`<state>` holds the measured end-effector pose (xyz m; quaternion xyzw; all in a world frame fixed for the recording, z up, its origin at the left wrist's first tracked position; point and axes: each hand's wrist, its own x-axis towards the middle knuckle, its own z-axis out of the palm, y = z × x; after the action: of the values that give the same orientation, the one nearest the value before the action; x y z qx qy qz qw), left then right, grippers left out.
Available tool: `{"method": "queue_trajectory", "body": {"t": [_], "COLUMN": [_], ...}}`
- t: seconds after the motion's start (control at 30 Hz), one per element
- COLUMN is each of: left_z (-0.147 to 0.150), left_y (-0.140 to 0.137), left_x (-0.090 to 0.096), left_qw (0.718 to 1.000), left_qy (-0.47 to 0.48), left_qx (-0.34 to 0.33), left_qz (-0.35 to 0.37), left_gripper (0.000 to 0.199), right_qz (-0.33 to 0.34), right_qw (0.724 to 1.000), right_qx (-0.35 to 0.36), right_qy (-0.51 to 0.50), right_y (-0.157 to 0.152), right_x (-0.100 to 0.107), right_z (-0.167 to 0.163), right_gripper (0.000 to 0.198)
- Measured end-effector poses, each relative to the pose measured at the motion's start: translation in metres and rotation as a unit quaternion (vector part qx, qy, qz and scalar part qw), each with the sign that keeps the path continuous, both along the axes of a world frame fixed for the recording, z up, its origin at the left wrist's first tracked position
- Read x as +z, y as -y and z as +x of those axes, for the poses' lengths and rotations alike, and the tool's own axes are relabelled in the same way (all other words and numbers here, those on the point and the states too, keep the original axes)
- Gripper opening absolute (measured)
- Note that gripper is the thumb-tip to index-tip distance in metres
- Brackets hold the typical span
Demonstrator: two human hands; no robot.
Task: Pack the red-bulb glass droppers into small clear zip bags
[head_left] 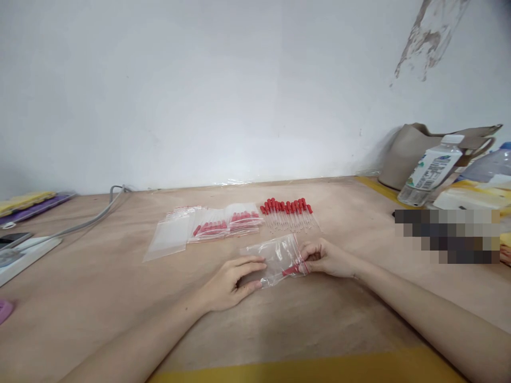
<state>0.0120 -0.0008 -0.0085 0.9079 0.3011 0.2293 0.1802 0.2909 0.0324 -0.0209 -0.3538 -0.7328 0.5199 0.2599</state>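
At the smooth brown table (pixel 99 276), pinching a crinkled clear bag (pixel 277 252) by its red-lined mouth with the right hand (pixel 325 260); touching it with the loosely parted left hand (pixel 229 282). Just in front of slim, red-bulbed droppers (pixel 289 206).

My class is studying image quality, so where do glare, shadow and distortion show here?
Head view: glare streaks the clear bag between left hand and right hand; soft shadow darkens the tabletop below the right forearm; near the right edge, the bottle leans, perhaps from lens distortion; a pixelated patch hides detail.
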Motion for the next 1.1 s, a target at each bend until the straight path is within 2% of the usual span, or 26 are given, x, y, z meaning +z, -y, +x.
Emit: {"method": "queue_trajectory", "body": {"t": [0.13,0.23,0.33,0.4,0.47,0.57,0.63,0.73,0.87,1.0,1.1], "left_z": [0.0,-0.001,-0.002,-0.002,-0.001,0.0,0.0,0.0,-0.001,0.0,0.0], "left_y": [-0.001,-0.001,-0.002,-0.003,-0.003,-0.003,-0.003,-0.002,-0.002,-0.002,-0.002], "left_x": [-0.001,-0.003,-0.003,-0.002,-0.001,0.002,0.003,0.003,0.003,0.003,0.003], "left_qw": [1.0,1.0,0.999,0.999,0.999,0.998,0.998,0.998,0.998,0.998,0.998], "left_qy": [-0.008,-0.014,-0.031,-0.04,-0.047,-0.053,-0.055,-0.061,-0.063,-0.063,-0.059], "left_qx": [0.005,0.009,0.007,0.001,-0.008,-0.018,-0.017,-0.014,-0.017,-0.014,-0.013], "left_qz": [-0.01,-0.016,-0.026,-0.029,-0.025,-0.011,-0.008,-0.01,-0.006,-0.009,-0.008], "left_gripper": [0.035,0.034,0.033,0.033,0.032,0.032,0.032,0.033,0.034,0.033,0.033], "right_qz": [0.088,0.138,0.134,0.113,0.114,0.155,0.148,0.118,0.103,0.098,0.113], "right_qw": [0.996,0.988,0.986,0.989,0.97,0.884,0.857,0.852,0.846,0.854,0.877], "right_qx": [-0.011,0.04,0.047,-0.034,-0.185,-0.407,-0.446,-0.426,-0.4,-0.38,-0.364], "right_qy": [0.031,0.061,0.086,0.093,0.108,0.172,0.211,0.281,0.337,0.341,0.293], "right_y": [0.004,0.007,0.003,-0.007,-0.023,-0.053,-0.072,-0.092,-0.103,-0.099,-0.086], "right_x": [0.002,0.008,0.013,0.014,0.013,0.009,0.008,0.008,0.013,0.02,0.025], "right_z": [-0.005,-0.004,0.005,0.015,0.027,0.044,0.05,0.05,0.042,0.043,0.049], "right_gripper": [0.026,0.03,0.027,0.025,0.023,0.018,0.029,0.043,0.046,0.056,0.064]}}
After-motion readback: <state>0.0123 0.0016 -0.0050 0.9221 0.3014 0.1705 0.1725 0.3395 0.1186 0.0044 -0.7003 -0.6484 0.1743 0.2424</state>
